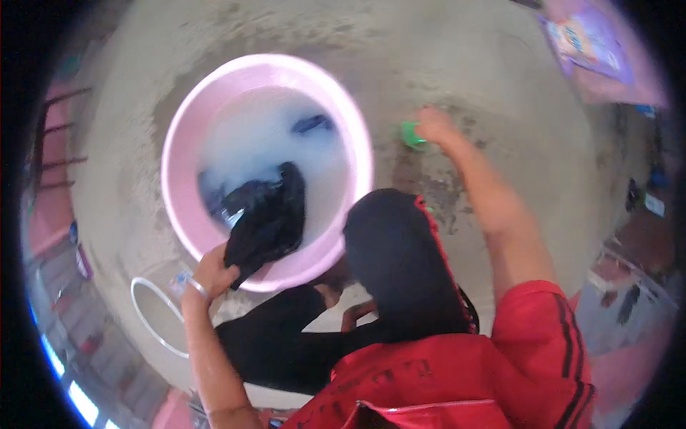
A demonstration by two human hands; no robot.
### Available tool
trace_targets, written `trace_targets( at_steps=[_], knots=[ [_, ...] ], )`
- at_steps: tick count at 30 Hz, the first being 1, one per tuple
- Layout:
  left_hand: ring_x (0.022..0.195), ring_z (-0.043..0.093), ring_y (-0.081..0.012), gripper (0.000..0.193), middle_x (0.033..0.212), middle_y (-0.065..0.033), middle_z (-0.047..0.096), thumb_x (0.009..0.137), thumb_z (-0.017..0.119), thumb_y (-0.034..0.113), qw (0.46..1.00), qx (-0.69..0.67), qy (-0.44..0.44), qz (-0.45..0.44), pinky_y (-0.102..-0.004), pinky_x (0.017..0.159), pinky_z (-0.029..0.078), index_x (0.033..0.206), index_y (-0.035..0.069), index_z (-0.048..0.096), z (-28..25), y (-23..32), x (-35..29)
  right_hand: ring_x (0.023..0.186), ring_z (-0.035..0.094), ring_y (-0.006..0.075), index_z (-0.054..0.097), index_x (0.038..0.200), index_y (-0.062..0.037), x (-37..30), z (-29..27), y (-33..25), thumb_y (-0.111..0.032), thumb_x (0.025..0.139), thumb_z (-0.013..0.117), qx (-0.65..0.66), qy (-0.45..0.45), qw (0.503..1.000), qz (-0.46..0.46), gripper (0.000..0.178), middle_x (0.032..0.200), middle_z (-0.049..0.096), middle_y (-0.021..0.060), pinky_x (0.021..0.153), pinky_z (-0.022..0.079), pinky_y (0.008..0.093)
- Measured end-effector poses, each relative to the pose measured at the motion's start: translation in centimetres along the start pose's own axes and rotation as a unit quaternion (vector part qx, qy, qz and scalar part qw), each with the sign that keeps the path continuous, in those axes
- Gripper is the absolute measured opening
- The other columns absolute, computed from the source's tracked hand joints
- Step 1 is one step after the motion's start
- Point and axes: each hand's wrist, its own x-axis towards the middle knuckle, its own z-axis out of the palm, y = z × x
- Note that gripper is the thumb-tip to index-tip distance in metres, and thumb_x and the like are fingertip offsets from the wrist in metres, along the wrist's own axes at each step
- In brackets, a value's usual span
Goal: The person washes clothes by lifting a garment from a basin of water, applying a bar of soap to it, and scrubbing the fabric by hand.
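While the left hand (213, 270) grips one edge of the limp black cloth (264, 222), the right hand (434, 125) is out over the grey-brown bare floor (407, 50), well apart from it. Left: fingers and thumb closed on gathered fabric, just outside the near-left rim of the wide round pink plastic tub (173, 154). Right: fingers appear curled round a small bright-green object (411, 134); its kind cannot be made out, nor whether it touches the floor.

Position of cloth: draped inward from the left hand across the near side of the tub, far end reaching the cloudy bluish-white water (246, 132). A second dark fabric piece (311, 124) shows at the water's surface, towards the far right, apart from the first and from both hands.

Step in hand (judged): hand-washing, with the black cloth partly lifted and the green object at the right hand, possibly a scrubbing aid.

Next move (judged): would call for a firm left hold, since wet fabric is likely heavy and slippery, and for the right hand to come back leftward to the cloth. Fabric would need spreading first; bunched as it is, folds could go unscrubbed.
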Motion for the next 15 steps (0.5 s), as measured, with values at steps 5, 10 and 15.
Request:
trace_targets(
  at_steps=[5, 10, 15],
  knots=[
    [0.076, 0.059, -0.0228, 0.039, 0.079, -0.0132, 0.062, 0.066, 0.052, 0.006, 0.995, -0.036, 0.092, 0.029, -0.0338, 0.073, 0.047, 0.103, -0.002, 0.059, -1.0, 3.5, -3.3, 0.117, 0.051, 0.031, 0.05, 0.127, -0.0041, -3.0, -10.1, -12.5, -0.035, 0.077, 0.066, 0.266, -0.084, 0.914, -0.295, 0.061, 0.129, 0.052, 0.0157, 0.098, 0.042, 0.0385],
    [0.068, 0.053, -0.0131, 0.035, 0.077, -0.006, 0.06, 0.065, 0.05, 0.003, 0.965, -0.215, 0.134, 0.074, -0.0261, 0.064, 0.044, 0.098, -0.004, 0.06, -2.8, 4.8, -6.7, 0.117, 0.049, 0.0338, 0.034, 0.138, -0.0066, -12.2, -15.6, -28.9, -0.038, 0.066, 0.078, 0.166, -0.099, 0.765, -0.614, 0.09, 0.127, 0.049, 0.0234, 0.096, 0.041, 0.0388],
    [0.074, 0.059, -0.0132, 0.031, 0.087, -0.0058, 0.063, 0.073, 0.057, 0.011, 0.866, -0.434, 0.203, 0.144, -0.0248, 0.065, 0.047, 0.099, -0.004, 0.06, -4.1, 1.9, -7.6, 0.084, 0.063, 0.0346, 0.061, 0.107, -0.0035, -12.9, -13.2, -32.8, -0.027, 0.06, 0.077, 0.061, -0.202, 0.825, -0.525, 0.055, 0.087, 0.065, 0.0212, 0.08, 0.048, 0.0396]
  ],
)
